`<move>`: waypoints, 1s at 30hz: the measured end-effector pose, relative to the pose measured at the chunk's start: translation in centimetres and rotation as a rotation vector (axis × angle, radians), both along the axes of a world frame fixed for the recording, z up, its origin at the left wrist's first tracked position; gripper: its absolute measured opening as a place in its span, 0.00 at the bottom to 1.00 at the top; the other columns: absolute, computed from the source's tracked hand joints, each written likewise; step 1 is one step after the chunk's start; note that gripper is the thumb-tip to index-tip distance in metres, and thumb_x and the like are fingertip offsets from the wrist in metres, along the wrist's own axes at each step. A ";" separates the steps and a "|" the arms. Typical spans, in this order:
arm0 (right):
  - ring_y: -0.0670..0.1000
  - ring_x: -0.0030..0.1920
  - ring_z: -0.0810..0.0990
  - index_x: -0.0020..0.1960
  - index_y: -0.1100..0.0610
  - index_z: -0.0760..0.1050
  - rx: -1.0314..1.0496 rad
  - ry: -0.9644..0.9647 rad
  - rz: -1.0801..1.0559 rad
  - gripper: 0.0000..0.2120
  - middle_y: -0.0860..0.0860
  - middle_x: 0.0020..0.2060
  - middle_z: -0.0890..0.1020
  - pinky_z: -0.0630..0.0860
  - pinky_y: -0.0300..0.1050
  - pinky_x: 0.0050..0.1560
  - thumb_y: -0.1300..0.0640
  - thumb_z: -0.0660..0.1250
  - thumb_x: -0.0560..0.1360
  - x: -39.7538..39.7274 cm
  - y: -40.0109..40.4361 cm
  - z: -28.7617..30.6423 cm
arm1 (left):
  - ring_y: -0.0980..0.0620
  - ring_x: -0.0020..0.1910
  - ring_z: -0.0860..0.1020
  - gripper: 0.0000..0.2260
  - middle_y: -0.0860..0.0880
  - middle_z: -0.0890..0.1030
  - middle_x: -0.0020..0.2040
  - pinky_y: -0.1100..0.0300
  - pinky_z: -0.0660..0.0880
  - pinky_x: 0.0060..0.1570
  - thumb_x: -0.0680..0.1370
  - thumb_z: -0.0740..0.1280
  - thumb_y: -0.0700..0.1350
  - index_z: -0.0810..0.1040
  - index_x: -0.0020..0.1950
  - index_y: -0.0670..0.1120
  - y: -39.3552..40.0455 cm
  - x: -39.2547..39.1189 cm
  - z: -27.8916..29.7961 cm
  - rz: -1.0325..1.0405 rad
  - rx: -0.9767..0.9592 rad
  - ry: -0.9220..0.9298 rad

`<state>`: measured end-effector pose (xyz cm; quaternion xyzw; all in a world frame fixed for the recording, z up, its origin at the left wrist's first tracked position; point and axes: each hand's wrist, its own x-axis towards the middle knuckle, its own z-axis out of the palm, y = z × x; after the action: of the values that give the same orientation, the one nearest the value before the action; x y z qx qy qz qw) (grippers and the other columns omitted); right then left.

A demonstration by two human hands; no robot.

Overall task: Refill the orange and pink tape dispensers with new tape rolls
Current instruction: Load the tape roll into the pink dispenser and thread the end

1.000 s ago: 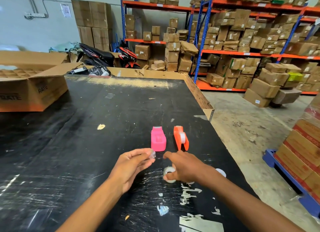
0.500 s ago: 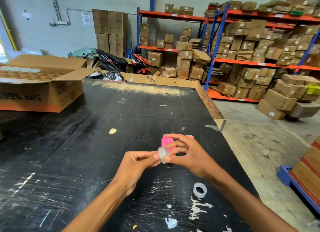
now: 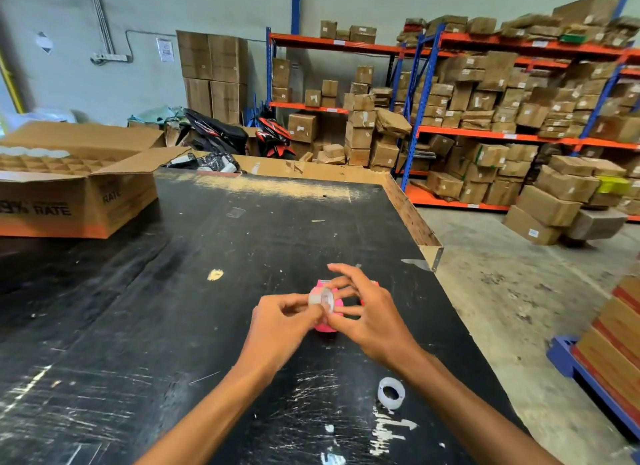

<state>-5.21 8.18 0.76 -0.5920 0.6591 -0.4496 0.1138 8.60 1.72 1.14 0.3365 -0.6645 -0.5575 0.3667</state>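
Observation:
Both hands meet over the black table point(image 3: 194, 312) and hold a clear tape roll point(image 3: 322, 299) between them. My right hand point(image 3: 363, 312) grips the roll with thumb and fingers. My left hand point(image 3: 280, 320) pinches at the roll's left side. Behind the hands the pink dispenser point(image 3: 327, 326) stands on the table, mostly hidden. Only a sliver of the orange dispenser point(image 3: 376, 283) shows past my right fingers. A second clear tape roll point(image 3: 391, 392) lies on the table near my right forearm.
An open cardboard box point(image 3: 79, 201) with a divider grid sits at the table's far left. The table's right edge point(image 3: 429, 253) drops to a concrete floor. Shelves of cartons stand behind, and a stack of boxes on a blue pallet point(image 3: 588, 378) is at the right.
My right hand lifted one tape roll off the table and brought it up to my left hand in front of the pink dispenser. The camera view shifted.

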 end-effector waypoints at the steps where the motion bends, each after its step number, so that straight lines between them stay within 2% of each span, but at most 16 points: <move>1: 0.41 0.51 0.80 0.62 0.36 0.67 -0.001 0.015 0.014 0.28 0.36 0.50 0.79 0.75 0.59 0.59 0.53 0.73 0.67 0.0 0.0 0.0 | 0.62 0.31 0.80 0.05 0.51 0.86 0.31 0.70 0.76 0.37 0.71 0.72 0.43 0.86 0.36 0.49 -0.2 -0.2 0.0 0.053 -0.091 -0.058; 3: 0.40 0.51 0.78 0.63 0.48 0.69 -0.008 0.010 0.047 0.26 0.40 0.50 0.78 0.79 0.53 0.55 0.60 0.73 0.68 -0.1 0.0 -0.2 | 0.63 0.26 0.78 0.03 0.50 0.84 0.28 0.70 0.74 0.31 0.69 0.74 0.44 0.86 0.35 0.48 -0.5 -0.5 0.2 0.106 -0.191 -0.106; 4: 0.40 0.52 0.78 0.62 0.51 0.69 -0.011 0.011 0.051 0.25 0.40 0.50 0.77 0.80 0.51 0.54 0.61 0.73 0.68 -0.2 0.0 -0.2 | 0.63 0.25 0.77 0.04 0.49 0.84 0.26 0.70 0.73 0.29 0.69 0.74 0.43 0.86 0.34 0.47 -0.7 -0.7 0.3 0.120 -0.211 -0.118; 6: 0.40 0.53 0.78 0.60 0.50 0.68 -0.021 0.038 0.037 0.24 0.38 0.50 0.77 0.79 0.52 0.55 0.60 0.73 0.68 -0.3 -0.2 -0.3 | 0.63 0.24 0.75 0.05 0.49 0.82 0.25 0.67 0.73 0.28 0.69 0.73 0.43 0.85 0.33 0.45 -1.0 -1.0 0.4 0.131 -0.225 -0.137; 9: 0.41 0.53 0.79 0.58 0.47 0.67 -0.020 0.064 0.018 0.23 0.36 0.50 0.77 0.78 0.55 0.56 0.58 0.73 0.68 -0.6 -0.5 -0.6 | 0.55 0.28 0.80 0.05 0.45 0.84 0.27 0.52 0.81 0.36 0.69 0.74 0.43 0.85 0.33 0.43 -1.7 -1.3 -0.2 0.107 -0.168 -0.124; 11: 0.42 0.53 0.78 0.58 0.47 0.68 -0.006 0.047 0.023 0.23 0.37 0.50 0.77 0.78 0.53 0.56 0.58 0.73 0.68 -0.8 -0.8 -1.0 | 0.51 0.29 0.82 0.05 0.45 0.85 0.28 0.48 0.83 0.40 0.69 0.74 0.43 0.85 0.33 0.43 -2.0 -1.6 -0.6 0.106 -0.145 -0.122; 13: 0.43 0.53 0.78 0.57 0.45 0.69 0.009 0.090 -0.004 0.20 0.36 0.50 0.77 0.77 0.55 0.57 0.53 0.71 0.67 -1.0 -1.1 -1.3 | 0.53 0.28 0.82 0.05 0.45 0.85 0.28 0.50 0.83 0.39 0.69 0.75 0.42 0.85 0.33 0.43 -2.3 -1.9 -0.7 0.109 -0.142 -0.130; 16: 0.43 0.50 0.79 0.50 0.46 0.72 0.032 0.138 -0.081 0.15 0.39 0.47 0.79 0.76 0.55 0.56 0.45 0.67 0.65 -1.0 -1.7 -1.6 | 0.61 0.25 0.77 0.07 0.47 0.84 0.28 0.59 0.79 0.33 0.69 0.75 0.46 0.85 0.34 0.43 -2.6 -2.6 -0.3 0.085 -0.177 -0.168; 18: 0.44 0.47 0.79 0.46 0.47 0.73 0.025 0.127 -0.147 0.13 0.41 0.44 0.81 0.76 0.55 0.53 0.43 0.64 0.65 -1.3 -2.2 -1.5 | 0.61 0.27 0.78 0.07 0.47 0.85 0.31 0.60 0.79 0.35 0.70 0.74 0.47 0.86 0.37 0.43 -3.0 -3.2 0.0 0.050 -0.144 -0.162; 21: 0.47 0.44 0.80 0.47 0.52 0.78 0.044 0.036 -0.204 0.13 0.46 0.42 0.83 0.79 0.52 0.48 0.47 0.71 0.66 -2.3 -3.4 -0.9 | 0.53 0.35 0.82 0.07 0.41 0.86 0.38 0.54 0.81 0.46 0.73 0.69 0.45 0.86 0.40 0.45 -4.0 -4.1 0.2 0.009 -0.033 -0.129; 24: 0.47 0.37 0.80 0.49 0.58 0.78 0.071 -0.164 -0.222 0.13 0.50 0.39 0.82 0.80 0.43 0.42 0.56 0.76 0.68 -3.4 -4.4 -0.2 | 0.47 0.41 0.82 0.10 0.37 0.85 0.44 0.52 0.80 0.51 0.77 0.65 0.43 0.84 0.42 0.42 -5.3 -4.6 -0.1 -0.085 0.116 -0.055; 25: 0.49 0.37 0.81 0.52 0.58 0.76 0.097 -0.194 -0.220 0.15 0.51 0.38 0.82 0.80 0.43 0.43 0.57 0.76 0.68 -3.9 -4.9 -0.2 | 0.47 0.42 0.82 0.10 0.37 0.84 0.44 0.54 0.79 0.51 0.78 0.64 0.43 0.84 0.44 0.41 -5.7 -4.7 -0.4 -0.117 0.154 -0.042; 27: 0.53 0.41 0.84 0.57 0.57 0.75 0.159 -0.193 -0.221 0.19 0.54 0.39 0.84 0.81 0.51 0.49 0.57 0.75 0.68 -4.8 -5.6 -0.6 | 0.48 0.43 0.82 0.11 0.39 0.83 0.44 0.59 0.79 0.48 0.78 0.63 0.42 0.83 0.49 0.38 -6.2 -5.0 -1.2 -0.150 0.195 -0.040; 30: 0.54 0.44 0.84 0.58 0.56 0.76 0.229 -0.162 -0.226 0.18 0.54 0.36 0.85 0.79 0.56 0.56 0.58 0.73 0.69 -5.7 -6.9 -1.6 | 0.52 0.45 0.81 0.10 0.47 0.84 0.44 0.67 0.77 0.44 0.78 0.62 0.37 0.82 0.52 0.39 -7.1 -5.6 -3.0 -0.074 0.103 -0.102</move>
<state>-10.91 1.32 -0.82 -0.4591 0.7573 -0.4275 0.1818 3.03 -5.43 -1.89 0.3581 -0.6648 -0.5862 0.2937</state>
